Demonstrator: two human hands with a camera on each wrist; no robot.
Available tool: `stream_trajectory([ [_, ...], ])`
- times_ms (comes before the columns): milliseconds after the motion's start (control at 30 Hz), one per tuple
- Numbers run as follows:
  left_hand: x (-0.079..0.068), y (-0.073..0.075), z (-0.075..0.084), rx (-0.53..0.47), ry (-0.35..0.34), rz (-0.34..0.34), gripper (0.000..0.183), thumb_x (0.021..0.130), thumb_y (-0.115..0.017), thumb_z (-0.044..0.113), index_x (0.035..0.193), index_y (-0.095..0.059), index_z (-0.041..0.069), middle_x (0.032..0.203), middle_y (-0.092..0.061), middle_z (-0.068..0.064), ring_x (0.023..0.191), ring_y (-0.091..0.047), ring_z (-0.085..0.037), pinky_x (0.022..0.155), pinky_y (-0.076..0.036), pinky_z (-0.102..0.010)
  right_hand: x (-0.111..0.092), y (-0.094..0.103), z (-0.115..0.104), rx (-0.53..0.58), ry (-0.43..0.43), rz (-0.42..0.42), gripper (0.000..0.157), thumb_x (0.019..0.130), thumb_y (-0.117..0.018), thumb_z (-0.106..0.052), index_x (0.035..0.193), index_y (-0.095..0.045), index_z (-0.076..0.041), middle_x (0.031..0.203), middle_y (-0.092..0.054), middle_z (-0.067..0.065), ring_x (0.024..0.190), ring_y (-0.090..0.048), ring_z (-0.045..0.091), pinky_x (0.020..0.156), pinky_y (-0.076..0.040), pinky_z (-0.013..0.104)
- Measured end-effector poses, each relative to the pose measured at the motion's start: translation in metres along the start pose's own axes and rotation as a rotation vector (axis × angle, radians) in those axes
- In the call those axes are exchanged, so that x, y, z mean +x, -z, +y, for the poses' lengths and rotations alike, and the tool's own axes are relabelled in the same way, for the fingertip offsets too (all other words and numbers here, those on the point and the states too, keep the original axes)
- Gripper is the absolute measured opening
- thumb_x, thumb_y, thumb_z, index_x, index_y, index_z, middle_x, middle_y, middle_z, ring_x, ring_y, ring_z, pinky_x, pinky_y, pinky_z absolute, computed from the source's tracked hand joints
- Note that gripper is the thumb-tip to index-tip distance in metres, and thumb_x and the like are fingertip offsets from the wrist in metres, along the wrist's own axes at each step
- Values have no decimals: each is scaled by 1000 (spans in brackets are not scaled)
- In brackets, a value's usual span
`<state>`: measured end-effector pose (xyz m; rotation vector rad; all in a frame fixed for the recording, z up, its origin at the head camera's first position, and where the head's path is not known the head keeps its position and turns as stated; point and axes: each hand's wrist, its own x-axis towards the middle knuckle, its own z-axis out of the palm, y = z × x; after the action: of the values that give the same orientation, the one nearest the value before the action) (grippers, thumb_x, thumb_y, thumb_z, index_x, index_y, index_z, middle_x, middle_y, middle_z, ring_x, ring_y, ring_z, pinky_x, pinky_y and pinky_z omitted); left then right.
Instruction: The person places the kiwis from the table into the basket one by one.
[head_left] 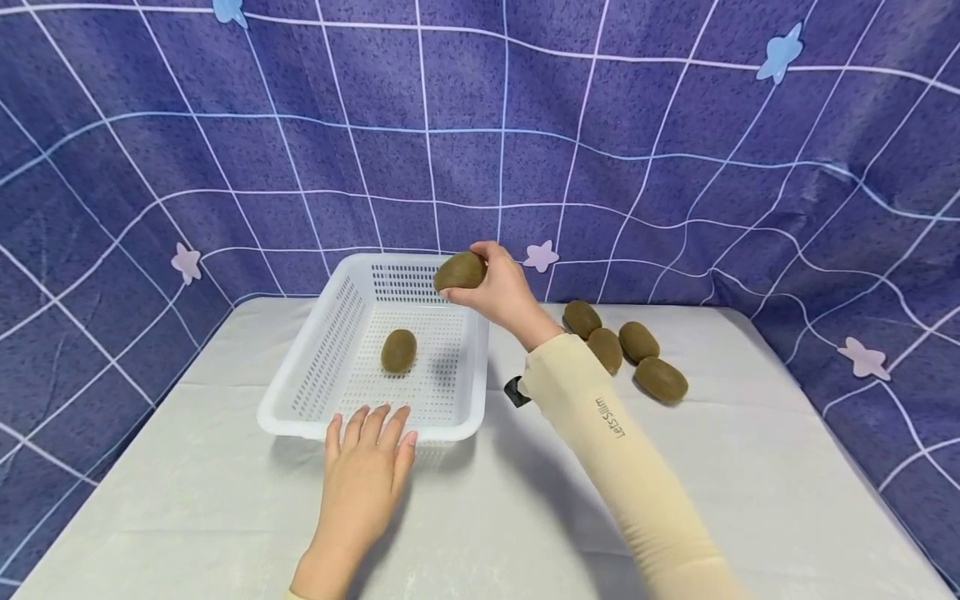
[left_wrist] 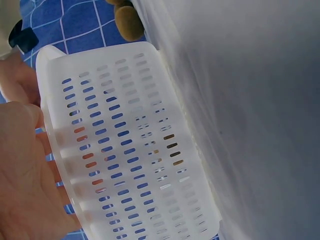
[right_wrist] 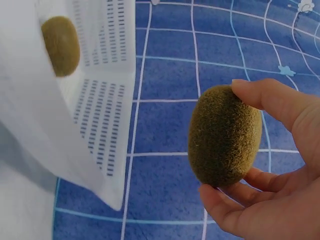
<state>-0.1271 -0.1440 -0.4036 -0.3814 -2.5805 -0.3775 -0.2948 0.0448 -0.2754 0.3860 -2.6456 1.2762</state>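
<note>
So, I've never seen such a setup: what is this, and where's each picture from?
There's no machine at work here, just a person working bare-handed. The wide picture comes from a camera worn on the head, looking down; the other two come from a camera on each wrist. On the white surface stands a white basket with one kiwi inside; four more kiwis lie to its right. The right hand holds another kiwi; the left hand touches the basket's near rim.
</note>
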Motion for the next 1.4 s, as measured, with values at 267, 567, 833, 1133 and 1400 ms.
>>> stream_trajectory([
  [267, 1, 0, 0, 1, -1, -8, 43, 102, -41, 33, 129, -56, 4, 126, -56, -23, 125, -43, -45, 108, -17, -63, 14, -19, -5, 86, -35, -16, 77, 76, -83, -29, 137, -44, -4, 131, -54, 10, 109, -57, 23, 90, -49, 32],
  [567, 1, 1, 0, 16, 8, 7, 42, 101, -44, 34, 128, -58, 6, 126, -57, -21, 124, -45, -44, 108, -18, -62, 23, -46, -3, 111, -83, -89, 77, 78, -81, -28, 138, -40, -3, 130, -53, 12, 110, -56, 23, 93, -48, 30],
  [833, 1, 1, 1, 17, 13, 12, 41, 101, -44, 35, 128, -59, 7, 126, -58, -19, 124, -44, -43, 110, -16, -61, 25, -58, 1, 117, -141, -152, 75, 78, -82, -23, 136, -40, 0, 123, -56, 16, 107, -58, 26, 93, -48, 33],
  [1133, 1, 1, 1, 24, 12, 18, 41, 100, -45, 34, 127, -60, 8, 126, -58, -19, 123, -45, -42, 109, -17, -61, 29, -67, 4, 46, -228, -181, 58, 81, -76, -13, 129, -48, 5, 121, -56, 16, 106, -56, 26, 93, -48, 33],
  [1400, 1, 2, 2, 19, 19, 2, 41, 101, -45, 34, 128, -59, 7, 126, -58, -19, 124, -44, -42, 109, -16, -61, 28, -72, 5, -15, -266, -206, 55, 80, -76, -16, 126, -52, 2, 127, -55, 15, 116, -54, 27, 96, -47, 33],
])
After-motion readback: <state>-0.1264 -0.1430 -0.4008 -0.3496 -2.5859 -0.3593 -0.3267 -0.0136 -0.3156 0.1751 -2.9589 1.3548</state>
